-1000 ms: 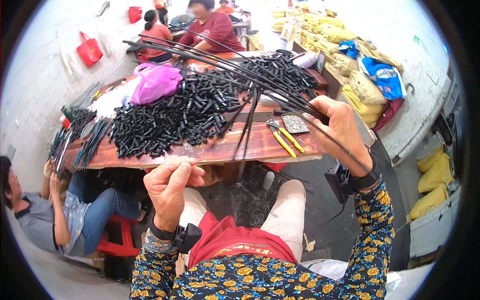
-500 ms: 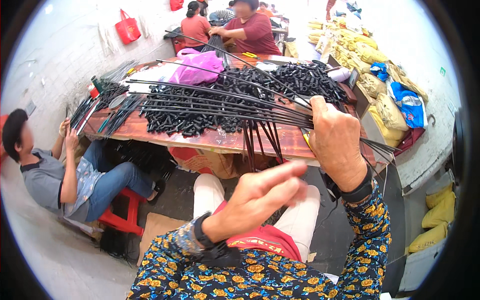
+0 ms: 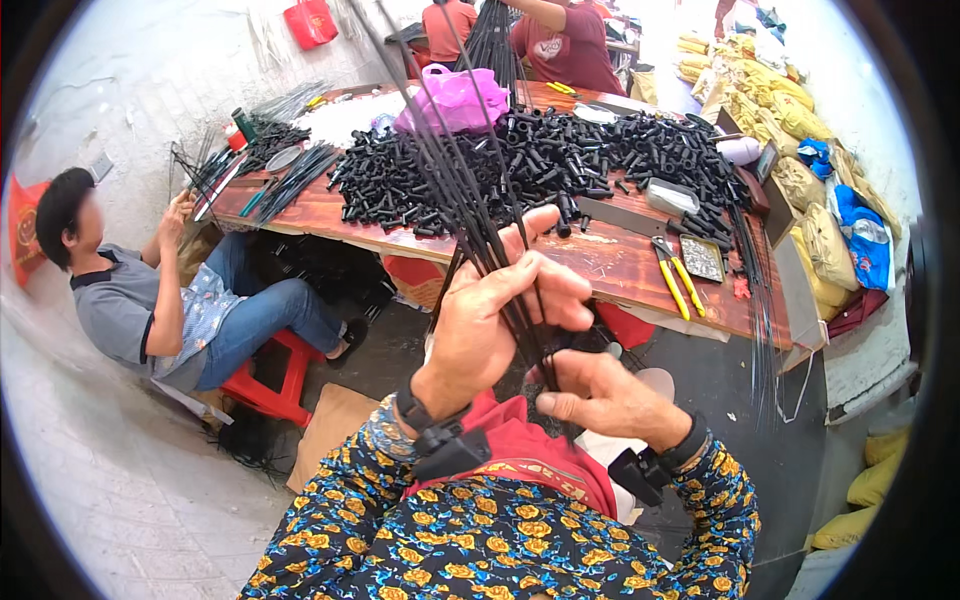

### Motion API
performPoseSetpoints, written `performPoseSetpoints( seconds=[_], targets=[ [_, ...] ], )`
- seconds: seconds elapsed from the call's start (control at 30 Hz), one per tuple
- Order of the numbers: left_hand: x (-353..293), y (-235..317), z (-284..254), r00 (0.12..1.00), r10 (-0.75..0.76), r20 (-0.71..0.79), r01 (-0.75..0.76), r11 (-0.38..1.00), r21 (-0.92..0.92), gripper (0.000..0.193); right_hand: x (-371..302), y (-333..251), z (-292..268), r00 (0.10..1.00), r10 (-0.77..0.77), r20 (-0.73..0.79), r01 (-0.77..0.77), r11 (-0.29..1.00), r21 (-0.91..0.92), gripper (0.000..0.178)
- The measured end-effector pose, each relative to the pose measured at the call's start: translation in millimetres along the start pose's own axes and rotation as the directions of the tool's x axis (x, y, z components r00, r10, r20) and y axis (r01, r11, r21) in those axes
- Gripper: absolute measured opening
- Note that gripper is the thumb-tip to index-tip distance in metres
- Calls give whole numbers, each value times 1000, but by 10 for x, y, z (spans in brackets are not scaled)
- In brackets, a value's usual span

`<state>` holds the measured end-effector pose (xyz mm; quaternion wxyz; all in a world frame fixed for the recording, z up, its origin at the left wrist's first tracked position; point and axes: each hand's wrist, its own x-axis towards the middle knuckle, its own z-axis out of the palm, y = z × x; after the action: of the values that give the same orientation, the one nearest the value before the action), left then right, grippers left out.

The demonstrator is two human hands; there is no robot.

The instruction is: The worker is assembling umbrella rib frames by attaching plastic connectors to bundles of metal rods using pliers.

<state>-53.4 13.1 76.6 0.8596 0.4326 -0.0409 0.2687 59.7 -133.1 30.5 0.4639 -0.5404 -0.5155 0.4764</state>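
A bundle of thin black rods [image 3: 452, 178] stands tilted in front of me, its upper ends fanned out above the table. My left hand [image 3: 468, 322] holds the bundle around its lower part, thumb across the front and fingers behind, partly loosened. Just below, my right hand [image 3: 615, 398] closes round the bottom ends of the same rods; some of its fingertips are hidden. Behind the rods, a wide heap of short black tubular pieces [image 3: 560, 150] covers much of the wooden table [image 3: 620, 268].
Yellow-handled pliers [image 3: 678, 280], a small metal tin [image 3: 702, 258] and a clear plastic box [image 3: 672, 197] lie at the table's right. A pink bag [image 3: 455, 100] sits behind the heap. One person [image 3: 150, 290] sits left; another [image 3: 570, 45] works across the table. Yellow sacks [image 3: 790, 110] line the right wall.
The rods swung from lying sideways in my right hand to standing steeply, now between both hands. My left hand came onto them; my right hand moved down to their lower ends. The view shifted.
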Motion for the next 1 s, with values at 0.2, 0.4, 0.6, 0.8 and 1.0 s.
performPoseSetpoints(
  seconds=[0.2,0.4,0.6,0.8,1.0],
  targets=[
    [-3,137,-168,993,-109,53,105,991,78,60,298,-10,101,990,-43,134,8,967,255,37],
    [-75,296,-252,995,-99,-32,103,986,132,64,516,101,166,968,-250,-12,250,967,53,39],
    [-251,396,-385,992,-128,-20,129,988,86,67,513,-42,272,997,-66,-42,75,957,279,32],
    [-525,513,-515,979,-108,-172,115,993,35,71,673,-29,508,992,-113,56,96,965,245,33],
    [-488,539,-705,985,-80,-150,78,997,-16,87,972,74,458,961,-30,274,-37,971,238,38]
  ],
)
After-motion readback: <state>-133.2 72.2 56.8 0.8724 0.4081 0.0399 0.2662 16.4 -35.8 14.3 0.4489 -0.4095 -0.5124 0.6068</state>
